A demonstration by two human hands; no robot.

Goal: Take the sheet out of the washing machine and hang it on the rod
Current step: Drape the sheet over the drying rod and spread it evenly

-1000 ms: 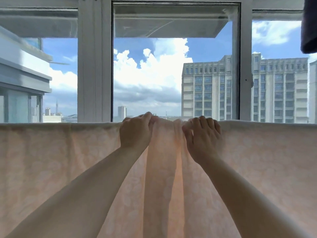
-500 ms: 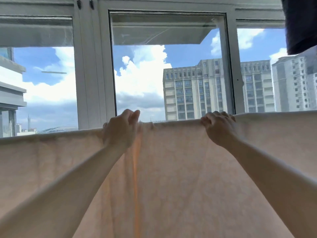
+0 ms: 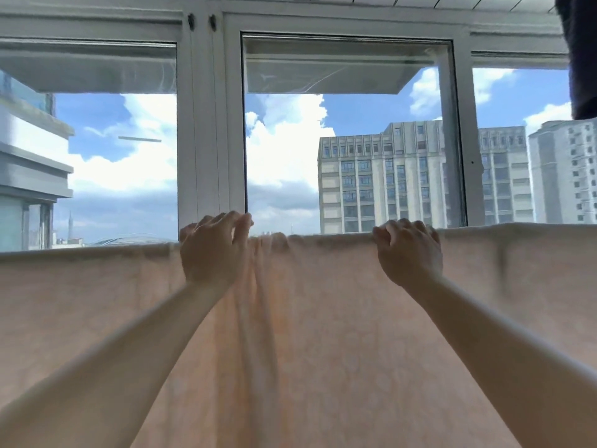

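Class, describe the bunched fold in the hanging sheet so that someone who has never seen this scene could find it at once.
Start at the white window frame, then drop to the pale pink sheet draped across the whole view below it. The fold runs down from the sheet's top edge just right of the left hand, well left of the right hand. Only there is the cloth gathered into darker vertical pleats.

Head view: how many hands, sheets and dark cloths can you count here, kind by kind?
Hands: 2, the left hand and the right hand, both at the top edge of the sheet
Sheets: 1, the pale pink sheet
Dark cloths: 1, the dark cloth hanging at the upper right
Total: 4
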